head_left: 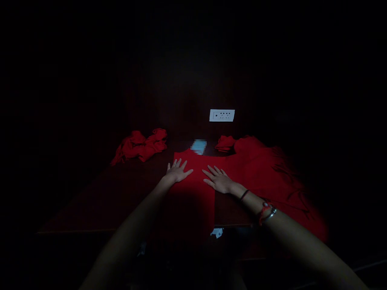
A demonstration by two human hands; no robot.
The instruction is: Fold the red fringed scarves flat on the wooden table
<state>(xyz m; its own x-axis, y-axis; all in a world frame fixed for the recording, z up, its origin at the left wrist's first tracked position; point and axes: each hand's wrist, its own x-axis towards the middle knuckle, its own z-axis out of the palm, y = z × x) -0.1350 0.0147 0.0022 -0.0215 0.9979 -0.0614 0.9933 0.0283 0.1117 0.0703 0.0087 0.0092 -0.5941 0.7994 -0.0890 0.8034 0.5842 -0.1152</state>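
A red cloth [193, 193] lies spread on a dark table, its lower part hanging past the front edge. My left hand [177, 172] rests flat on its upper left part, fingers spread. Flat near its upper right side is my right hand [219, 180], fingers also apart, with bands and a bracelet on that forearm. Neither hand grips anything. Just beyond the cloth's far edge is a pale blue, blurred item [198, 146] whose kind I cannot make out.
A crumpled red cloth [140, 146] lies at the back left. More red fabric [263, 169] with thin ties covers the right side, beside a small red bundle [225, 143]. A white socket panel [221, 115] is on the wall. The table's front edge [78, 231] shows; the surroundings are very dark.
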